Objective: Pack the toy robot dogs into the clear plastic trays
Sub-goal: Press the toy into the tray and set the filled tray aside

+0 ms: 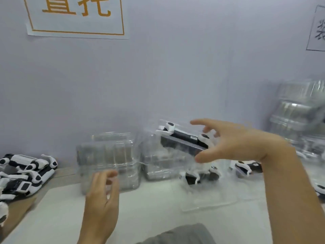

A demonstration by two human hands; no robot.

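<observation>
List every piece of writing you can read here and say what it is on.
"直托" as far as it reads: large orange characters inside an orange frame on the white paper sign taped to the wall; their tops are cut off by the picture's edge.
Black characters on the second paper sign at the right edge: cropped and blurred, unreadable.
Small white label on the packed toy robot dog: too small to read.

Right hand [233, 143] raised, fingers spread wide; left hand [102, 196] lower, fingers loosely curled, holding nothing.
</observation>
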